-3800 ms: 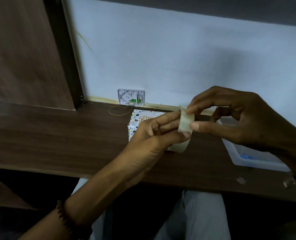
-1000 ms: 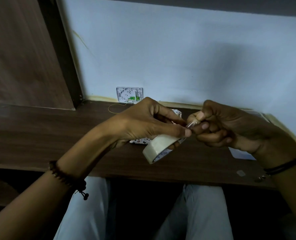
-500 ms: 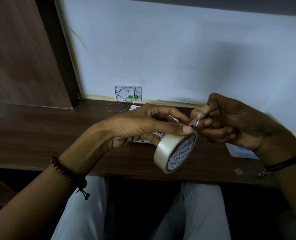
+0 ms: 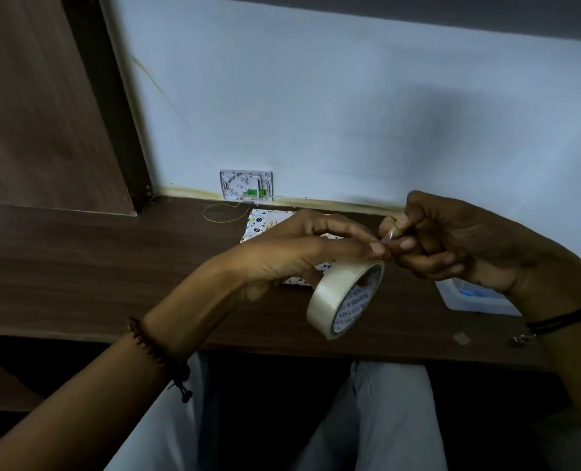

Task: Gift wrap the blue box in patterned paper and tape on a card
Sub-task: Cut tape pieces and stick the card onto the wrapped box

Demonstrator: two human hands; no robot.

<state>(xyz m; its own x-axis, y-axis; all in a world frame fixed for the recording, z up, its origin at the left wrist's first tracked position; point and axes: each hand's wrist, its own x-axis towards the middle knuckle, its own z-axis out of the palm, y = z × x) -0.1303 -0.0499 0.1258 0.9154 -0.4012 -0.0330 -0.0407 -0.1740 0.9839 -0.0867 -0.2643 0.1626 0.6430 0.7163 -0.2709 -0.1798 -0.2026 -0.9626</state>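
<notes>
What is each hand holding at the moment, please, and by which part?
The left hand grips the tape roll at its top rim; the right hand pinches the tape's peeled free end.

the left stretch of the desk (image 4: pixel 78 266) lies bare and open to reach. the wrapped box (image 4: pixel 265 224) sits mid-desk near the wall (image 4: pixel 316 113), behind both raised hands. a plastic tub (image 4: pixel 469 300) blocks the right side, a small scrap (image 4: pixel 461 337) near the front edge.

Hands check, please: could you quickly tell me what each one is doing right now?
Left hand: closed, holding the tape roll.
Right hand: closed, pinching the tape's free end.
</notes>
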